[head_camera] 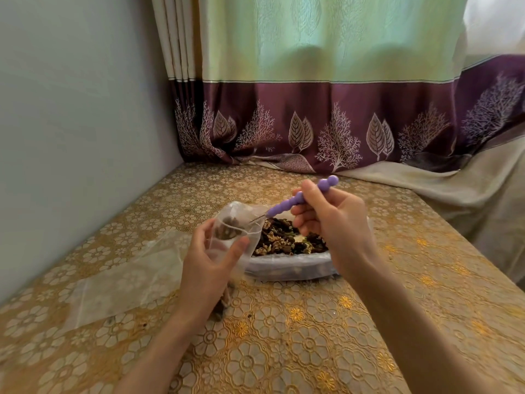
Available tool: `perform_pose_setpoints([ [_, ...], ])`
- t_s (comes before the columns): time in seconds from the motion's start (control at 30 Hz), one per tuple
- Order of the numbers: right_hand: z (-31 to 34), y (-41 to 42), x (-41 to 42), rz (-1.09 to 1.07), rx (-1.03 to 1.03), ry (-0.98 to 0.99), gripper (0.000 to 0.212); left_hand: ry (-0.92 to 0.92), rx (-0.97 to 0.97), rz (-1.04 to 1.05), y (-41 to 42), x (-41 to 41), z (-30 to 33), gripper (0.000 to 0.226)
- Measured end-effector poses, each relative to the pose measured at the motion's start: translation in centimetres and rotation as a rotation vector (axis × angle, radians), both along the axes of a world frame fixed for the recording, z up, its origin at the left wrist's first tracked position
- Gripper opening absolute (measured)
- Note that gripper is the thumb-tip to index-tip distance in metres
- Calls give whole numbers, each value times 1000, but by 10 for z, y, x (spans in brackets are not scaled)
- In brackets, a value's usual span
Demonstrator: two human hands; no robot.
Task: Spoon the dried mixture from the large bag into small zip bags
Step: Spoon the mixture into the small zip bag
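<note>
Flat clear empty zip bags (125, 277) lie on the gold floral tablecloth (284, 336) at the left, near the wall. Just right of them the left hand (211, 258) holds a small zip bag (235, 226) upright and open-mouthed, fingers and thumb curled round its sides, with some brown dried mixture already inside. Further right, the right hand (326, 220) pinches the beaded purple handle of a spoon (301, 199) whose metal end reaches into that bag's mouth, above the large bag (289, 267) of dried mixture (287, 237) lying open on the table.
</note>
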State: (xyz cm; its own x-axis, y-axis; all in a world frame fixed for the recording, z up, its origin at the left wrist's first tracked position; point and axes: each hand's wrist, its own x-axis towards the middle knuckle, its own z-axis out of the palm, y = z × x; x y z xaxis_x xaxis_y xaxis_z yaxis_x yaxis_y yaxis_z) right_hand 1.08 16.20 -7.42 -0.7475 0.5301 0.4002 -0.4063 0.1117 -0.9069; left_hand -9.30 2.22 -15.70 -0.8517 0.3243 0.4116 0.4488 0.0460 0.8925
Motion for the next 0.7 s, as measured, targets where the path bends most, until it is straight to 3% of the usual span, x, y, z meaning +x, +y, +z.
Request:
perform_pose_setpoints([
  [0.1, -2, -7, -3, 45, 125, 16, 21, 6, 44, -4, 0, 0, 1, 74],
  [0.27, -1, 1, -1, 71, 159, 47, 17, 6, 78, 22, -1, -3, 2, 76],
  [0.5, -3, 30, -1, -121, -213, 119, 23, 21, 53, 39, -1, -3, 2, 69],
  [0.6, -12, 49, -1, -237, -226, 43, 23, 11, 40, 47, -2, -3, 0, 65],
  [0.7, -27, 65, -3, -349, -89, -111, 20, 21, 20, 60, -1, -5, -2, 65],
])
